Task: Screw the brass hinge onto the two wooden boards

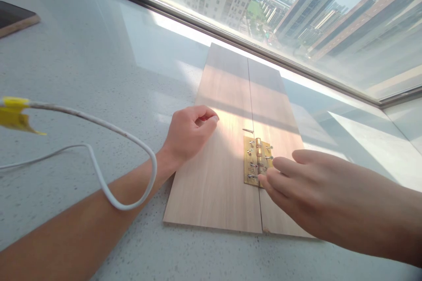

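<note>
A brass hinge [247, 158] lies open across the seam between two pale wooden boards, the left board [211, 184] and the right board [268, 92]. Several screws [252, 164] stand or lean in its holes, on both leaves. Just above the hinge a loose screw [248, 130] lies flat by the seam. My right hand [316, 189] is closed over the lower right part of the hinge, fingertips low against it; whatever they pinch is hidden. Over the left board, near its left edge, my left hand [191, 134] is curled with thumb and forefinger together, its contents hidden.
A white cable [148, 149] with a yellow tag [15, 114] loops over my left forearm. The boards lie on a speckled white counter [132, 83] below a window frame [231, 39]. A dark flat object with a brownish edge [16, 17] is at the far left.
</note>
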Motion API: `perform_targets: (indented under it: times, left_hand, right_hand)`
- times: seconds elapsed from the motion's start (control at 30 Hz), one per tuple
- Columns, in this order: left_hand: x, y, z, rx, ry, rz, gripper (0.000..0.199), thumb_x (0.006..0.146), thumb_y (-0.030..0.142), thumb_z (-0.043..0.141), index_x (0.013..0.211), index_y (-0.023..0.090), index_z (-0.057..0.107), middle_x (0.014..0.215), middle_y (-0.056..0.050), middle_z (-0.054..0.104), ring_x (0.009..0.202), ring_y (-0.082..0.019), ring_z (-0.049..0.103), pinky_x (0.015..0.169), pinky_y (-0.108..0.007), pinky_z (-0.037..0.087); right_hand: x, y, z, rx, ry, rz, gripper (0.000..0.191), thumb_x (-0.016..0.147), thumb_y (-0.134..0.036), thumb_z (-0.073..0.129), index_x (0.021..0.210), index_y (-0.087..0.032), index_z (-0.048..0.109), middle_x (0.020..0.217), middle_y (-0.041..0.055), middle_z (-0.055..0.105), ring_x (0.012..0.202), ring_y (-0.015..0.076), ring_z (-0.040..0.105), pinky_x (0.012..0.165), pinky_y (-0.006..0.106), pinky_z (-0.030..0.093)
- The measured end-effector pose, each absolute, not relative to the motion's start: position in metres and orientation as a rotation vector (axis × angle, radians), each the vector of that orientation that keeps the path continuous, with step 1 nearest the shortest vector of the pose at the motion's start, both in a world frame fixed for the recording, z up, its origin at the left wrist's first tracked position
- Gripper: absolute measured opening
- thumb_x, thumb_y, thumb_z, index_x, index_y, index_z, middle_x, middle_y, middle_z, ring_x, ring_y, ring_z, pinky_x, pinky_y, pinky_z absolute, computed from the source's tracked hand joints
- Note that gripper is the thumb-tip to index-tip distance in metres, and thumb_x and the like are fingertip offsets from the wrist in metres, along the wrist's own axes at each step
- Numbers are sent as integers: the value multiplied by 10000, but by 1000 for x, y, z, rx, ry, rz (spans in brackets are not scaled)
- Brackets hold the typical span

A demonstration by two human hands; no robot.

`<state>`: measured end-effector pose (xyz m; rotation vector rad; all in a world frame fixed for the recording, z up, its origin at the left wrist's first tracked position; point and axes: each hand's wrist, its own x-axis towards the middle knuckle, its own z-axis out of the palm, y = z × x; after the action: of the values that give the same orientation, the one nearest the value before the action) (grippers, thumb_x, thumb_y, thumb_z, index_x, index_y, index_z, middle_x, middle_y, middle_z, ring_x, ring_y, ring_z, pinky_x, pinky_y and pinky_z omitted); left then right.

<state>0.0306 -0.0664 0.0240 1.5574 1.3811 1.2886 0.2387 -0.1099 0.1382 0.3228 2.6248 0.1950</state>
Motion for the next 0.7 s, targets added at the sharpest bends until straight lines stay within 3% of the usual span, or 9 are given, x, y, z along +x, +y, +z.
perform_targets:
  times: [0.07,0.17,0.27,0.37,0.43,0.6,0.7]
  left_hand:
    - [31,-66,24,1554,1383,1291,146,787,198,571,703,167,687,665,16,666,640,-132,569,634,-264,435]
    - [31,-66,23,1557,1374,1298,145,787,203,571,714,171,692,664,18,665,642,-133,570,640,-268,437]
    - [31,-65,22,1560,1367,1302,148,790,203,569,713,173,691,658,19,661,640,-132,572,642,-269,438]
    - [31,-65,22,1566,1371,1304,148,789,203,567,707,175,687,657,18,662,637,-135,574,636,-270,442]
    - [31,-65,22,1573,1371,1305,146,787,201,567,706,176,685,660,18,664,636,-135,574,633,-267,446]
    - [31,-66,23,1575,1381,1302,143,784,191,569,694,176,680,647,24,659,620,-125,562,611,-251,438]
    - [31,-66,23,1576,1381,1300,145,785,192,570,695,175,682,647,25,658,620,-123,560,611,-251,433]
  right_hand:
    - [236,-110,136,329,2584,162,87,674,-114,660,684,-198,640,637,30,605,512,158,459,458,309,176]
    - [224,-104,134,834,2369,0,148,645,-59,608,603,-201,597,531,5,544,434,131,407,435,290,148]
    - [213,-96,135,1545,1986,-350,204,758,-146,516,582,-205,600,535,12,565,438,122,450,413,248,240]
    - [213,-94,138,1770,1775,-632,209,798,-188,479,669,-218,642,602,16,614,464,120,488,416,227,307]
    - [218,-98,139,1534,1968,-480,150,757,-149,531,680,-221,636,610,11,607,476,124,483,431,237,283]
    - [230,-109,134,396,2528,221,130,672,-107,634,591,-200,592,594,37,549,516,152,424,471,307,170]
    - [226,-111,129,336,2501,276,116,633,-108,652,596,-206,604,547,22,513,457,138,366,444,307,140]
